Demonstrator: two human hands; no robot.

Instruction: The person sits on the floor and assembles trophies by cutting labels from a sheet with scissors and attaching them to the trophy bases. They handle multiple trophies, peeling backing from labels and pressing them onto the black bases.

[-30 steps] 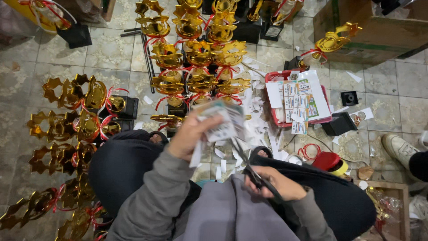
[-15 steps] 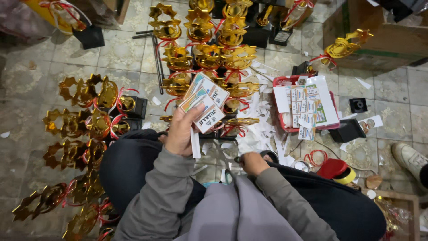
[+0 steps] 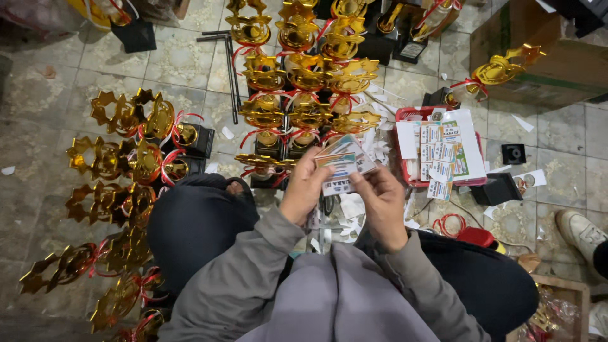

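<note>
I sit on a tiled floor with my knees apart. My left hand grips a fanned stack of small printed label cards in front of me. My right hand has come up beside it, and its fingers pinch the lower card of the stack. Gold trophies with red ribbons stand in rows just beyond the cards. More gold trophies lie to my left.
A red tray holding label sheets sits at the right, with black trophy bases and paper scraps around it. A cardboard box stands far right. Another person's shoe is at the right edge. A metal rod lies ahead.
My left hand lowered the cards slightly toward me. My right hand rose from my lap and took hold of the stack's lower card.
</note>
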